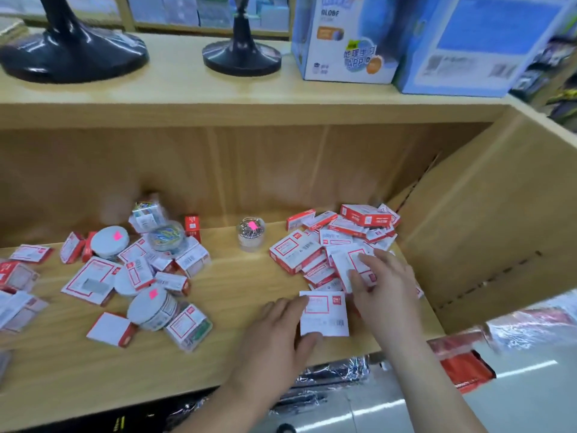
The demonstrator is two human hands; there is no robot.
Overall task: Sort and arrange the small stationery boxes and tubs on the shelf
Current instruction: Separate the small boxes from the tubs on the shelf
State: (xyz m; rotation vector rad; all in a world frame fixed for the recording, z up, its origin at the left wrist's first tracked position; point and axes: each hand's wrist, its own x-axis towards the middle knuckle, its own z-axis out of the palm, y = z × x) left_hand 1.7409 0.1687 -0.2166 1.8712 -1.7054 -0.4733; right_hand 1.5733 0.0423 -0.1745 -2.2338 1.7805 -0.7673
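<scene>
White-red box (324, 314) flat, top rearward | left hand (274, 332) pinches it | right hand (387, 285) touches pile (296, 251)

The pale wooden shelf (237, 276) carries small red-and-white boxes in two loose groups: a heap (296, 253) at its right end and a wider scatter (93, 281) toward the left. Among the scatter, one white round tub (109, 242) stands upright and another (153, 307) lies tipped. A clear tub of silver clips (251, 234) stands alone between the groups, and a flat white box (324, 314) lies near the front edge.
</scene>
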